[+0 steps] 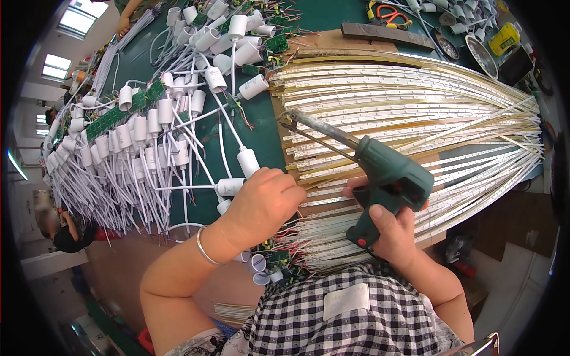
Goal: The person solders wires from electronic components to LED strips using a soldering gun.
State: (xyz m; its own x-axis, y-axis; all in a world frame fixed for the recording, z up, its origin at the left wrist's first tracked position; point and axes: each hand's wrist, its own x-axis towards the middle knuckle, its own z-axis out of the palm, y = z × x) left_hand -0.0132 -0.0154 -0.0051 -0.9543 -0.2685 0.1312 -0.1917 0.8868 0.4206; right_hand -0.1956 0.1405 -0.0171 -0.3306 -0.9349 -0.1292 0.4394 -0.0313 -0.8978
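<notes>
My right hand (396, 237) grips a dark green soldering gun (389, 166) by its handle. The gun's metal barrel points to the upper left, over a bed of white LED strips (368, 98) laid side by side. My left hand (264, 204) is closed at the left ends of the strips, fingers pressed together. Whatever those fingers pinch is hidden. White plastic lamp caps (247, 161) with cables lie just beyond and beside my left hand. Small green circuit boards (278, 256) with thin red and white wires sit near its wrist.
Many white caps and cables (142, 130) cover the left of the green table (261, 127). Along the back are a dark bar (386, 35), orange-handled scissors (389, 15), a round metal dish (481, 56) and a yellow container (504, 38). Another person's hand (123, 26) shows at far left.
</notes>
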